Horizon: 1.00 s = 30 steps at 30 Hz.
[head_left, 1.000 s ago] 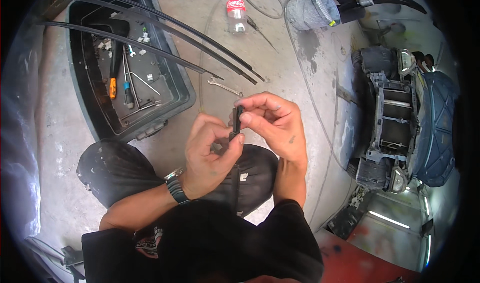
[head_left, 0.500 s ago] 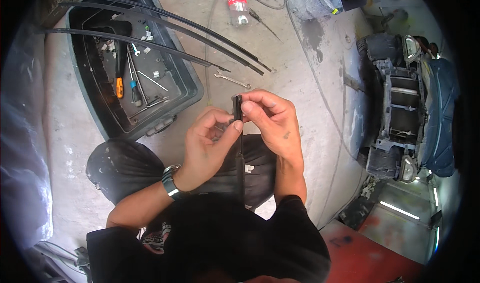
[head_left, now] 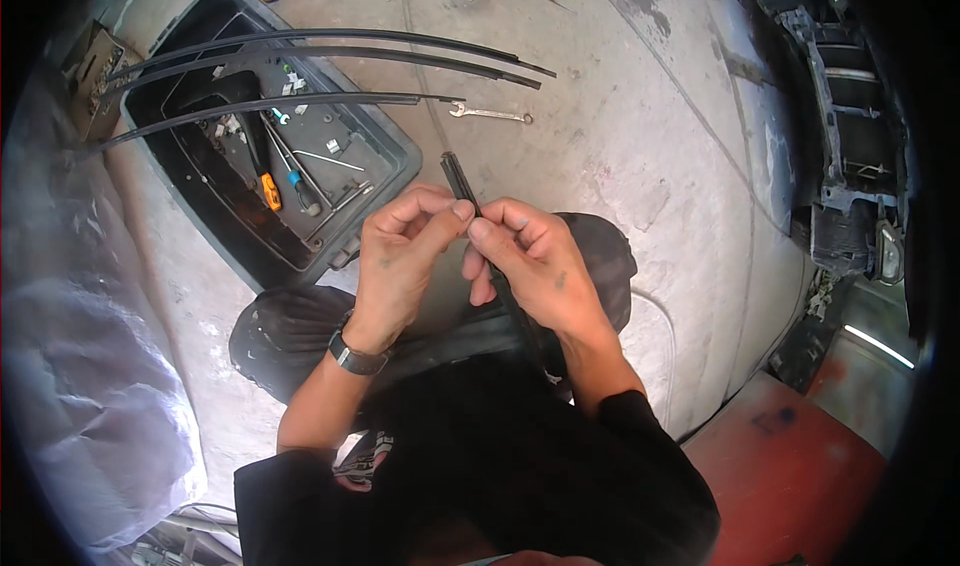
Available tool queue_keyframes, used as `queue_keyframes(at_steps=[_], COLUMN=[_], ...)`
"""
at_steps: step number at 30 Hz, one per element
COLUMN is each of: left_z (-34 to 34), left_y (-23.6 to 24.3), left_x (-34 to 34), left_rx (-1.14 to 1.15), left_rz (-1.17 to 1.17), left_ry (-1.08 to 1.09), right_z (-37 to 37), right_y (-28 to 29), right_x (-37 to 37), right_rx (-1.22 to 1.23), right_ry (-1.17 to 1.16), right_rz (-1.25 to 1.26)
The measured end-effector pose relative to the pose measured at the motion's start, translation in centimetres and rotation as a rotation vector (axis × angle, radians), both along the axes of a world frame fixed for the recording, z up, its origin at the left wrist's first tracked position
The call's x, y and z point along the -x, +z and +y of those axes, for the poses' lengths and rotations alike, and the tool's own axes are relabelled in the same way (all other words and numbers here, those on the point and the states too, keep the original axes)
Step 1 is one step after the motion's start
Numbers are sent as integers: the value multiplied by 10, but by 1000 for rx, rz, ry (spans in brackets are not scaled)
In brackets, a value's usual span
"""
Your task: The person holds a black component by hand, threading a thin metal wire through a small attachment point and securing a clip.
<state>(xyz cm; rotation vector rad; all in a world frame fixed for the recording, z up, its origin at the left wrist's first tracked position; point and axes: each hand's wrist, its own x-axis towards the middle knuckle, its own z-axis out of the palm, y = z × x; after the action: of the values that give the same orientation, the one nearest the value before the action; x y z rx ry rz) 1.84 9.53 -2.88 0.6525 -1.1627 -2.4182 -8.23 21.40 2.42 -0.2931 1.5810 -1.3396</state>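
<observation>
Black strip (head_left: 458,178), middle hidden

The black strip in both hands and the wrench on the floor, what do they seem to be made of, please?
Black strip: probably rubber or plastic, given its dull black surface. Wrench: likely steel, perhaps plated, given its silvery shine.

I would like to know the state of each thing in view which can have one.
Black trim strip: held, slanting
Left hand: pinching the strip
Right hand: pinching the strip
Plastic tub: uncovered, containing tools
Three other strips: spanning the tub
Combination wrench: lying on floor
Wristwatch: fastened
</observation>
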Motion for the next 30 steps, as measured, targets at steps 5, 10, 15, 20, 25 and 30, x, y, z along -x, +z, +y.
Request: queue_keyframes(at_steps=[5, 10, 15, 20, 25, 30], left_z=[-1, 10, 14, 15, 25, 30], left_y=[2, 6, 19, 27, 26, 22], left_x=[1, 3, 8, 11, 11, 9], left_rx=[-24, 3, -36, 29, -29, -36], left_rz=[-50, -76, 43, 129, 186, 189], left_ry=[-92, -145, -63, -190, -158, -141], right_z=[6, 19, 39, 57, 62, 65], right_y=[8, 18, 6, 2, -8, -10], right_x=[12, 18, 33, 50, 49, 48], right_rx=[-105, -182, -38, 65, 134, 104], right_ry=[100, 138, 177, 293, 366, 366], right_rz=[32, 119, -65, -281, -258, -269])
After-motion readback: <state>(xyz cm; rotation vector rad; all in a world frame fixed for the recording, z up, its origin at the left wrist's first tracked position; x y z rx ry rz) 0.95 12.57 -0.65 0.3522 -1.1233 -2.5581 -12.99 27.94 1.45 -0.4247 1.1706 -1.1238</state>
